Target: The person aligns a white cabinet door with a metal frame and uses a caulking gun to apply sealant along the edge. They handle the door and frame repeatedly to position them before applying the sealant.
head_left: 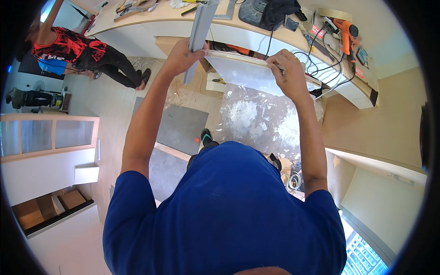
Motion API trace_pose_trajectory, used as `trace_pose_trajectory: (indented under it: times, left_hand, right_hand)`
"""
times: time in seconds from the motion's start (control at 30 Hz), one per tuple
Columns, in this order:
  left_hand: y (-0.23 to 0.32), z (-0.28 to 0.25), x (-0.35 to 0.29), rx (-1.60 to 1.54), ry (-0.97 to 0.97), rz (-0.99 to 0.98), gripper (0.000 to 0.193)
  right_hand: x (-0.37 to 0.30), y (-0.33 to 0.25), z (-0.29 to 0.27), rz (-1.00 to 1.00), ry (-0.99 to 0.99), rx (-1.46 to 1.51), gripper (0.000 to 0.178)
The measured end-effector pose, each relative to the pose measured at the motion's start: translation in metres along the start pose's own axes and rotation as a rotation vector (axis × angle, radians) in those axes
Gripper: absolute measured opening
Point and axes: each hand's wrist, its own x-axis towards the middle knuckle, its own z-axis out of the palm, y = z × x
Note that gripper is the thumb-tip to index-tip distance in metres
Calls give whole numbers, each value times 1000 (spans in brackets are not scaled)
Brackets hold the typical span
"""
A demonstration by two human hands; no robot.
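My left hand [184, 57] is closed round a long grey metal channel [201, 27], which stands nearly upright beside the left end of a drawer front [243, 72]. The thumb of that hand reaches toward the front's top edge. At the right part of the same edge is my right hand [288, 73], its fingers bent and pinched together. Whatever lies between those fingertips is too small to make out. Behind the front the drawer is pulled out, and dark and orange items [238, 48] show inside it.
A long worktop [160, 16] carries hand tools, a black bag [273, 13], an orange heat gun or drill [346, 32] and trailing cables. Grey boards [181, 128] and a paint-spattered sheet [256, 112] lie on the floor. Another person [82, 52] stands at left.
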Motion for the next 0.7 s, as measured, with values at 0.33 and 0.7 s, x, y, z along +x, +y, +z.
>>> trace_pose_trajectory:
  times: [0.33, 0.7]
  left_hand:
    - [-7, 17, -15, -107, 136, 7, 13]
    - [-10, 37, -22, -454, 194, -77, 11]
  right_hand:
    - [-22, 0, 10, -238, 104, -293, 22]
    - [-19, 0, 11, -242, 155, -336, 26]
